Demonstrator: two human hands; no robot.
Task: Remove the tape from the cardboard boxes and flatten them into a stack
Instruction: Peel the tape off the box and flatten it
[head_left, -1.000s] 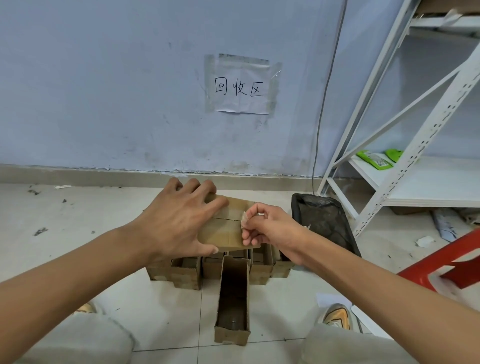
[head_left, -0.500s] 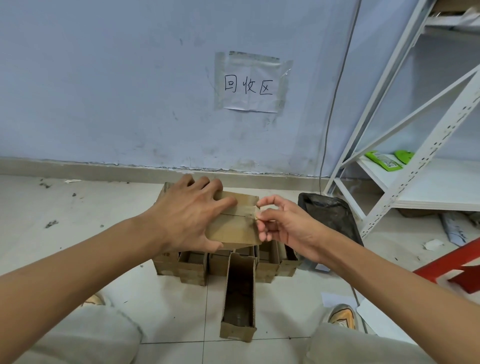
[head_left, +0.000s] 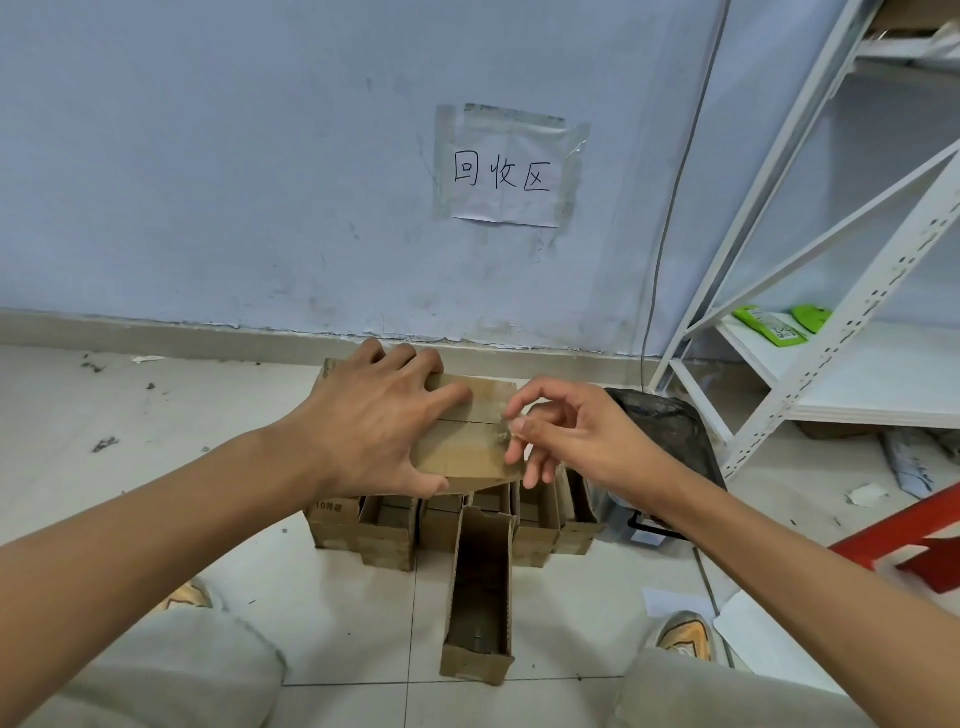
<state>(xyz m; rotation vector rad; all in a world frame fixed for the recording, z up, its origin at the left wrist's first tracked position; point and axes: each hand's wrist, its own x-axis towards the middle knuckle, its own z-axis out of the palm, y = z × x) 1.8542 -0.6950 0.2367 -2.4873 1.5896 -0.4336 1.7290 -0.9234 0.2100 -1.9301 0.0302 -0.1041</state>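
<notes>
A small brown cardboard box is held up in front of me, with a seam across its top face. My left hand grips it from above, fingers over the far edge and thumb under the near one. My right hand is at the box's right end, thumb and forefinger pinching a clear tape end at the seam. Below the held box, several open cardboard boxes stand on the floor. One long open box sticks out toward me.
A black bin bag sits right of the boxes. A white metal shelf rack stands at the right, a red stool near it. The wall with a taped paper sign is close behind. My knees and shoes frame the tiled floor.
The box has risen slightly in view. My right hand has opened out from a tight curl at the box's end, now pinching the tape end at the seam with its other fingers spread.
</notes>
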